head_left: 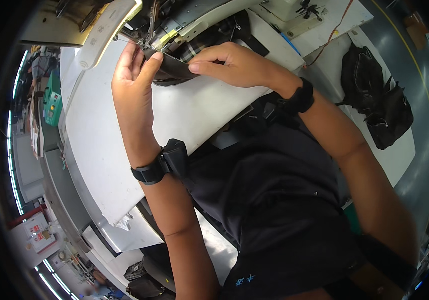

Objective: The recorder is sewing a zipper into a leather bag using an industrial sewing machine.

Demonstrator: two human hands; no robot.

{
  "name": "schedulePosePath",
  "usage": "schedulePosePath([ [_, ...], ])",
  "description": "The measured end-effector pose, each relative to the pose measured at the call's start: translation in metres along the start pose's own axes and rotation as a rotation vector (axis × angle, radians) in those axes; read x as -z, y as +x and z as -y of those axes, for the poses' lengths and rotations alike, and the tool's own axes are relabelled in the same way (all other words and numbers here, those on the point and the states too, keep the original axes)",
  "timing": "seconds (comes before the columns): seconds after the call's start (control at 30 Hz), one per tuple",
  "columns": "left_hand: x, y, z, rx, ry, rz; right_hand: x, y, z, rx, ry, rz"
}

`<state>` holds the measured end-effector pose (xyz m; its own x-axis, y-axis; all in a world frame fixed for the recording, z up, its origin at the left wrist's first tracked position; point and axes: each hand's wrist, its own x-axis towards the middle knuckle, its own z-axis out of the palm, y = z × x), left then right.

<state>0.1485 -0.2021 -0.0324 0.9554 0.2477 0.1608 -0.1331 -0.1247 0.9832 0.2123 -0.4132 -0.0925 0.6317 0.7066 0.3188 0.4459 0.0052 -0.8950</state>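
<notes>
A dark fabric piece (176,69) with a metal zipper along its edge lies at the sewing machine's (214,16) needle area. Plaid lining (192,51) shows on its far side, and more of the piece stretches right behind my right hand. My left hand (135,72) grips the piece's left end close to the presser foot, thumb on top and fingers partly hidden. With thumb and forefinger together, my right hand (230,64) pinches the near edge farther right. The needle tip itself is hard to make out.
The white sewing table (104,135) spreads below my hands. On a side surface at right lies a pile of black zippered pieces (374,95). A red cord (332,35) hangs at upper right. More dark items (149,280) sit low at left, and a green box (53,99) stands beyond the table.
</notes>
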Motion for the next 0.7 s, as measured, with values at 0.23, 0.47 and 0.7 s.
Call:
schedulePosePath([
  [0.23, 0.001, 0.004, 0.002, -0.013, 0.001, 0.074, -0.012, 0.030, -0.002, -0.122, 0.245, -0.104],
  [0.47, -0.005, -0.003, -0.007, 0.044, -0.105, -0.045, -0.022, 0.043, 0.007, -0.085, 0.298, -0.131],
  [0.7, -0.001, 0.000, 0.001, 0.054, -0.151, 0.006, -0.021, 0.038, 0.013, -0.107, 0.311, -0.184],
])
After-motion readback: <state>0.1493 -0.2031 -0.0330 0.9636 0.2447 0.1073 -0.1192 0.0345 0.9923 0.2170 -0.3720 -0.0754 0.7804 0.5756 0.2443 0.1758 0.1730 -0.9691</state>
